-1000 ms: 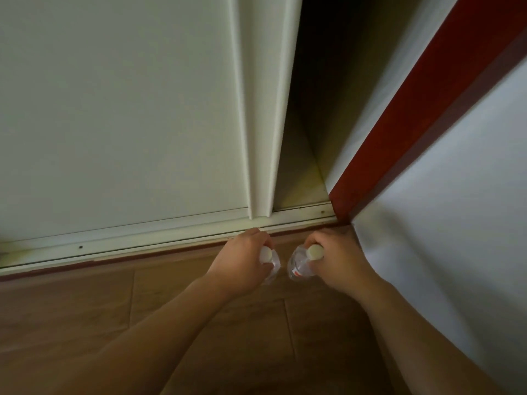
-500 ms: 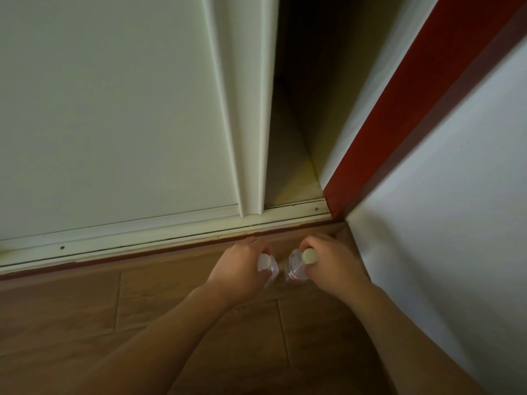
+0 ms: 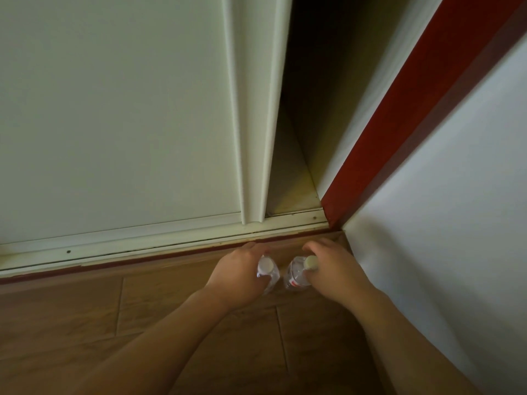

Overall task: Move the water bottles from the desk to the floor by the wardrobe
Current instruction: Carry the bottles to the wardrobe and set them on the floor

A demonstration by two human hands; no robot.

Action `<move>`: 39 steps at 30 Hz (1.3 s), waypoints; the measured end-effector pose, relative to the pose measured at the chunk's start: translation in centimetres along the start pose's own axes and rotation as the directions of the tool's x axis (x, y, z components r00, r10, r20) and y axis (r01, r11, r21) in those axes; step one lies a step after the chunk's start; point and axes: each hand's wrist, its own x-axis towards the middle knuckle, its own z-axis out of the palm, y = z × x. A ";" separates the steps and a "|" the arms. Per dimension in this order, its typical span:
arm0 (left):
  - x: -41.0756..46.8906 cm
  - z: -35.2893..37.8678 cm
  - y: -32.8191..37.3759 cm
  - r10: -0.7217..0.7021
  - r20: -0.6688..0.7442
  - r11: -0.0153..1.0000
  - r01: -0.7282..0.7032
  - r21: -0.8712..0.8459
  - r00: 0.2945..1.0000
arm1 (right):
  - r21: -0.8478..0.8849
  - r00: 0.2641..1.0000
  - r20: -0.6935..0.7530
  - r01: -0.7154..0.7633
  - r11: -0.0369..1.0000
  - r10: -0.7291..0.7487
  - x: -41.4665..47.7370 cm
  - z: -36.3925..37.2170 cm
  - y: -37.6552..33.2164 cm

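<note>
Two clear plastic water bottles with white caps stand close together, low over the wooden floor (image 3: 85,323), just in front of the wardrobe's white bottom rail (image 3: 142,243). My left hand (image 3: 239,272) is wrapped around the left bottle (image 3: 266,270). My right hand (image 3: 333,269) grips the right bottle (image 3: 298,276), which has a red-and-white label. Whether the bottle bases touch the floor is hidden by my hands.
The white sliding wardrobe door (image 3: 128,109) fills the left. A dark open gap (image 3: 308,124) lies to its right. A red door frame (image 3: 399,118) and a white wall (image 3: 456,223) close in on the right side, next to my right hand.
Both hands with the bottles sit lower and slightly further from the rail in view; the view has shifted a little. Grips are unchanged.
</note>
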 end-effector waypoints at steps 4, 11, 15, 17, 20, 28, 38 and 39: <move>-1.1 -1.9 1.0 0.009 -0.027 1.000 -0.009 -0.007 1.000 | 0.005 0.998 -0.069 -0.006 1.000 0.006 -1.5 -1.8 -1.0; -5.8 -9.4 4.8 0.020 -0.036 0.991 -0.015 0.133 0.999 | 0.018 0.990 -0.130 -0.054 0.998 0.056 -6.9 -7.8 -4.8; -9.8 -16.0 8.1 -0.025 -0.065 0.990 0.033 0.136 0.998 | -0.006 0.977 -0.194 -0.086 0.996 0.083 -11.5 -13.2 -8.2; -12.1 -19.7 10.1 -0.033 -0.085 0.989 0.045 0.142 0.996 | -0.011 0.970 -0.224 -0.099 0.995 0.094 -14.1 -16.4 -10.0; -15.4 -25.6 13.3 -0.048 -0.105 0.982 0.066 0.179 0.993 | -0.041 0.970 -0.229 -0.099 0.994 0.087 -18.1 -21.3 -12.9; -23.7 -40.2 21.9 -0.081 -0.143 0.960 0.116 0.256 0.986 | -0.149 0.982 -0.186 -0.053 0.987 0.024 -27.8 -34.6 -20.7; -32.0 -51.6 30.0 -0.170 -0.173 0.959 0.204 0.199 0.970 | -0.185 0.976 -0.203 -0.123 0.975 0.084 -37.5 -46.5 -27.6; -32.7 -52.2 30.7 -0.179 -0.177 0.961 0.211 0.180 0.968 | -0.181 0.974 -0.210 -0.123 0.976 0.084 -38.3 -47.2 -28.0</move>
